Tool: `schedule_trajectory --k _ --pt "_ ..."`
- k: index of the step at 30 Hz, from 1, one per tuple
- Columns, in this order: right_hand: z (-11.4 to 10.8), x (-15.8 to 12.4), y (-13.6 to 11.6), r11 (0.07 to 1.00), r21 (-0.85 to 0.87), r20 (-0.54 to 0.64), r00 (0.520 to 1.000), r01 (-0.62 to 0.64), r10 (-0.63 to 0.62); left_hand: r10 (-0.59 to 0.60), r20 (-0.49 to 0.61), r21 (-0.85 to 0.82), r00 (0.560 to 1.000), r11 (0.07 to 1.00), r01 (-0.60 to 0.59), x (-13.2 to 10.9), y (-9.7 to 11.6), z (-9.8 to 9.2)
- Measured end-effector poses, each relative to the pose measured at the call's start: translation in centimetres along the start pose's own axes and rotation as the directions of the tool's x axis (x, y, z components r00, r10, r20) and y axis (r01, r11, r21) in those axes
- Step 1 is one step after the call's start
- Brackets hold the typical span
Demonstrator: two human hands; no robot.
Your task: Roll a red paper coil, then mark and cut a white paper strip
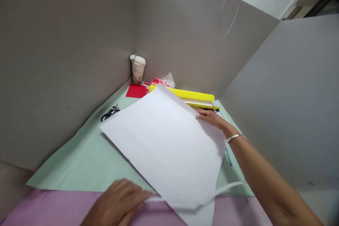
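A large sheet of white paper (164, 141) lies tilted across the view, lifted at its right side. My right hand (210, 117) grips its upper right edge, the thumb on top and the other fingers mostly hidden. A narrow strip of white paper (230, 186) curves in front of the sheet's near end. Close to the front edge of the table, my left hand (122, 199) is closed, pinching the strip's left end between thumb and fingers. Black-handled scissors (109, 113) rest left of the sheet.
Green paper (92, 169) covers the pink table surface (66, 206). At the back stand a lidded cup (138, 70), a red piece (137, 91), a plastic wrapper (168, 80) and a yellow roll (196, 95). A blue pen-like stick (229, 157) lies right. Grey panels (180, 31) enclose the table.
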State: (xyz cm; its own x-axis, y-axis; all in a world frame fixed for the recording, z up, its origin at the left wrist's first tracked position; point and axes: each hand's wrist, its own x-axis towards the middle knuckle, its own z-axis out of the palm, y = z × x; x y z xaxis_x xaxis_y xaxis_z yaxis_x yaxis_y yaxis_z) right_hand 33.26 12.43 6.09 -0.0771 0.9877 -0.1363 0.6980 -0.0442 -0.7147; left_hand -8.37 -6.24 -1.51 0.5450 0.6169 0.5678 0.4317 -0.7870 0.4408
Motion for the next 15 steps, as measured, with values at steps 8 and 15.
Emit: schedule_trajectory --k 8,15 --pt "0.7 4.6 -0.9 0.944 -0.315 -0.149 0.978 0.094 -0.148 -0.021 0.032 0.256 0.999 0.967 0.012 2.2 -8.2 -0.4" --pt "7.0 -4.9 -3.1 0.832 -0.343 0.032 0.891 0.436 -0.453 -0.114 0.034 0.307 0.993 0.947 0.099 0.8 -10.3 0.8"
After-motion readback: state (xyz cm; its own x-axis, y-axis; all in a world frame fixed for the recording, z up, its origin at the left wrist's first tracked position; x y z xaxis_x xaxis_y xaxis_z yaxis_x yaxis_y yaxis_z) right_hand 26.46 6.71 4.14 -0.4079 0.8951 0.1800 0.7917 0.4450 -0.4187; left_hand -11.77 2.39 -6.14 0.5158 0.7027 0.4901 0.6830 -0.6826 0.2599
